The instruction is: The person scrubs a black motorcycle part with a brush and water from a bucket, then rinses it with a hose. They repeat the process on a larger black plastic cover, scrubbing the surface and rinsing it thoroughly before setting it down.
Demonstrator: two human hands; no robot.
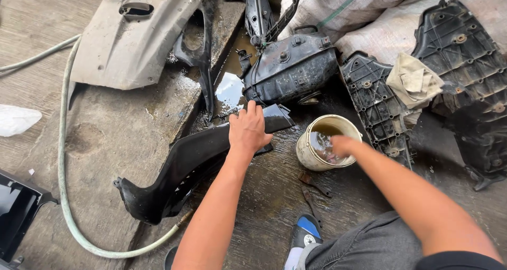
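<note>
My left hand [247,130] lies flat on a long curved black plastic panel [174,175] that rests on the wet concrete ground, fingers spread over its upper edge. My right hand [342,146] reaches into a small cream bucket [306,154] of murky water; the fingers are dipped inside and partly hidden, so I cannot see whether they hold anything.
A black tank-like part [290,69] sits beyond the panel. Ribbed black covers [375,106] and a dirty rag [414,80] lie to the right, sacks [338,6] behind. A grey body panel [132,37] and a pale hose [66,185] are at left. Two rusty tools [311,188] lie near my shoe [306,233].
</note>
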